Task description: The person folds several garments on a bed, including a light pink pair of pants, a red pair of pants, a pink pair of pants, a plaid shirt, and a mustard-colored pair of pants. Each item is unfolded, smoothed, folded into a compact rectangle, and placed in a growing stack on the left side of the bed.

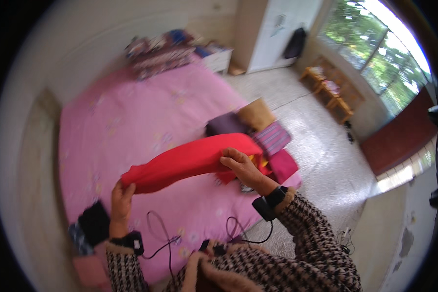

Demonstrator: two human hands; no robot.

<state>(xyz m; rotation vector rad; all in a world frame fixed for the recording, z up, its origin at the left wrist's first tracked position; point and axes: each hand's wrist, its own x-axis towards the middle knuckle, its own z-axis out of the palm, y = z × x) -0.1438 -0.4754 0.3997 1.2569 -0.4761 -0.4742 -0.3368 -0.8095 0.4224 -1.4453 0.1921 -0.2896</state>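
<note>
A long strip of red cloth [182, 160], perhaps a folded garment, stretches between my hands above a bed with a pink floral sheet [142, 106]. My left hand [122, 202] pinches its left end between thumb and fingers. Nearer its right end, my right hand [242, 166] grips the lower edge. Beyond and beside my right hand lie a dark purple cloth [226, 124], a tan cloth [256, 112], a striped purple cloth [273, 138] and a crimson cloth [284, 165]. Part of a red and yellow cloth [261, 164] shows behind my right hand.
Black folded cloth [94, 222], blue patterned cloth [79, 239] and pink cloth [89, 270] lie at the bed's lower left. Black cables [169, 241] run from my wrist devices. Folded bedding [162, 58] sits at the far end, beside a white nightstand [219, 60]. A wooden bench [328, 91] stands below the window.
</note>
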